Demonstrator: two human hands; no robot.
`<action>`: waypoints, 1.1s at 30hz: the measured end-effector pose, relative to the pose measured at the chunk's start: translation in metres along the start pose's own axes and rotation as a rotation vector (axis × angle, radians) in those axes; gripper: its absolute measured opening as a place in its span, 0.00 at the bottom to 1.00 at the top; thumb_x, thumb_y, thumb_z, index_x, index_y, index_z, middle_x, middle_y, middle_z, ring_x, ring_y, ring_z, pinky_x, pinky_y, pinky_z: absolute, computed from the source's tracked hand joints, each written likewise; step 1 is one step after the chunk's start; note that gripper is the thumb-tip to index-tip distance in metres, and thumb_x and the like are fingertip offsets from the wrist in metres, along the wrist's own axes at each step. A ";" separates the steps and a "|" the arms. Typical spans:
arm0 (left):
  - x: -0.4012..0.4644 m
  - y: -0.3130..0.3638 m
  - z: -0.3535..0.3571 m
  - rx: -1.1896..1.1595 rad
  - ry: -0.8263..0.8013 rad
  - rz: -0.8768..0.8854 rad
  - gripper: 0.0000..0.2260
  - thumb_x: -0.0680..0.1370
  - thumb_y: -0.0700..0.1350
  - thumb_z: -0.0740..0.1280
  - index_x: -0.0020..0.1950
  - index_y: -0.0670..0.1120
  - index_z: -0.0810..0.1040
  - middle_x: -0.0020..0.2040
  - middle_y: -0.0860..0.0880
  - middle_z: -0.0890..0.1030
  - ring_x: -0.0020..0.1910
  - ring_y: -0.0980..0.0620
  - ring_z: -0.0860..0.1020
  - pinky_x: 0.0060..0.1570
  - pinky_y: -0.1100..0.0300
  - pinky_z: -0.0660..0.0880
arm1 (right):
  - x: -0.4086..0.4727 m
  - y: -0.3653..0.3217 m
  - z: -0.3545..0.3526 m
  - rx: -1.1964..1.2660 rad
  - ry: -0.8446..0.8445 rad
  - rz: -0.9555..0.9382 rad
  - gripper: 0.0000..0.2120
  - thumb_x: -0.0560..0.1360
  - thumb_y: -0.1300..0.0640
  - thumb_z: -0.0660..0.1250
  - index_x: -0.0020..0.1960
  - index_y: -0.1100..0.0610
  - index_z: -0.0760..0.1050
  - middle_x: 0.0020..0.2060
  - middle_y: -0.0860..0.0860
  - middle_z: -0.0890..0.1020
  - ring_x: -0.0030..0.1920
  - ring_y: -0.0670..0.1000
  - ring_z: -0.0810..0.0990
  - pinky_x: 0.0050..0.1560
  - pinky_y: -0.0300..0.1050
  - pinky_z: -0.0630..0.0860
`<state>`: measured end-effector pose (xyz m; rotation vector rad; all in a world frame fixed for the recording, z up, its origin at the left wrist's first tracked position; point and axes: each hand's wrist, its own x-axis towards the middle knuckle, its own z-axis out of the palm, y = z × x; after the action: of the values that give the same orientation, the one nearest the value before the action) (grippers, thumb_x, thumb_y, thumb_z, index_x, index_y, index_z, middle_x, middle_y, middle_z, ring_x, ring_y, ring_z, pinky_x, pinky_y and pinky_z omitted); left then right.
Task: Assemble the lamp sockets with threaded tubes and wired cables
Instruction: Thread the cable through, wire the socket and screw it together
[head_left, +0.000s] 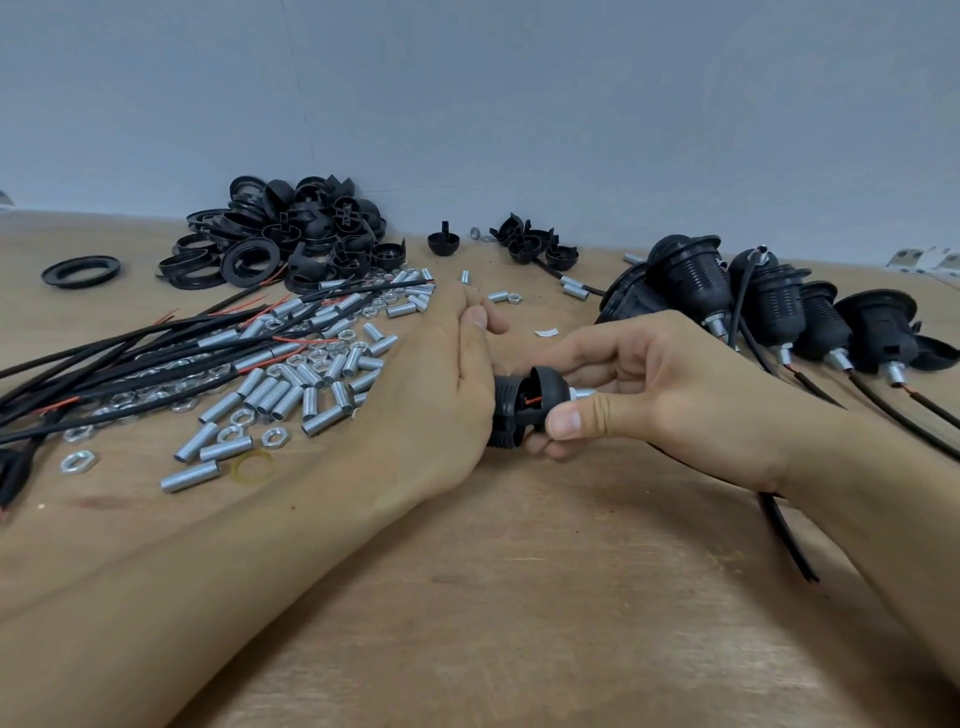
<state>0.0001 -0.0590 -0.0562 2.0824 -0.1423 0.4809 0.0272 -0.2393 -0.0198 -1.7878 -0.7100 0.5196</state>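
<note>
A black lamp socket (514, 410) lies sideways between my hands above the table's middle. My left hand (436, 384) wraps its body from the left. My right hand (623, 384) pinches its domed cap (545, 387); a red wire shows in the gap between cap and body. A silver threaded tube (581, 393) sticks out of the cap to the right. The socket's black cable (787, 540) trails out under my right wrist. How the left fingers lie behind the socket is hidden.
Loose threaded tubes and nuts (291, 384) spread at the left, crossed by wired cables (135, 348). Black caps and rings (291, 234) are piled at the back. Several assembled sockets (769, 306) stand at the right. A lone ring (80, 271) lies far left.
</note>
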 end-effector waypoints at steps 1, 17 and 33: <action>0.000 0.000 0.000 -0.015 0.003 -0.007 0.12 0.82 0.51 0.50 0.52 0.50 0.72 0.39 0.40 0.80 0.31 0.50 0.73 0.34 0.51 0.72 | 0.000 0.000 0.000 0.017 -0.007 0.010 0.14 0.71 0.66 0.71 0.57 0.65 0.80 0.44 0.62 0.85 0.46 0.58 0.85 0.48 0.45 0.82; 0.007 -0.005 -0.001 -0.090 -0.054 -0.063 0.11 0.86 0.46 0.51 0.52 0.49 0.73 0.41 0.35 0.79 0.24 0.53 0.69 0.25 0.57 0.66 | 0.002 -0.001 -0.002 0.109 -0.073 0.053 0.15 0.69 0.64 0.71 0.54 0.69 0.76 0.46 0.64 0.85 0.51 0.61 0.84 0.50 0.45 0.82; 0.005 -0.004 -0.001 -0.078 0.004 -0.064 0.12 0.86 0.44 0.52 0.48 0.52 0.72 0.41 0.37 0.78 0.24 0.55 0.69 0.26 0.56 0.67 | 0.004 0.001 -0.002 0.150 -0.058 0.035 0.11 0.68 0.65 0.72 0.50 0.65 0.78 0.45 0.63 0.85 0.48 0.58 0.85 0.48 0.44 0.82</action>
<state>0.0055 -0.0556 -0.0573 2.0033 -0.0908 0.4344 0.0312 -0.2381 -0.0198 -1.6532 -0.6635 0.6338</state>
